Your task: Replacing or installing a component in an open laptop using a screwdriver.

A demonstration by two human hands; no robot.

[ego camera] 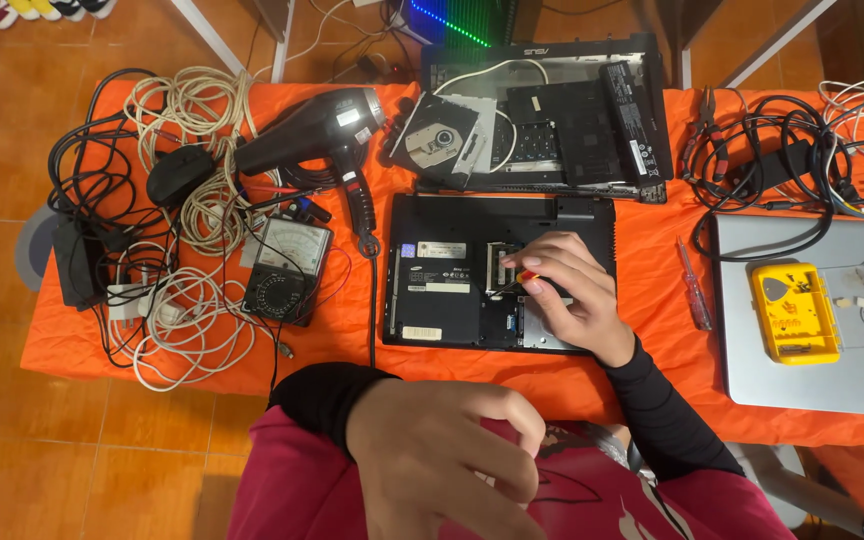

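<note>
- table (pixel 652 300) carries everything; upturned laptop (pixel 452 290) lies at its middle, near the front edge
- right hand (pixel 567 295) rests on the laptop's right half, with a screwdriver (pixel 514 282) in its fingers over the open bay
- left hand (pixel 442 455) sits in front of the table, close to the body, off the laptop
- behind the laptop: a second, stripped laptop chassis (pixel 572 120), with an optical drive (pixel 437 135) lying on its left end
- left of that: hair dryer (pixel 317 135), handle pointing toward the front
- left of the laptop: multimeter (pixel 287 270), in among a cable tangle (pixel 182 250) (spreads to the table's left edge)
- right of the laptop: loose screwdriver (pixel 694 285), then a closed laptop (pixel 812 320) with a parts box (pixel 794 312) on top
- behind the closed laptop: more cables (pixel 782 160)
</note>
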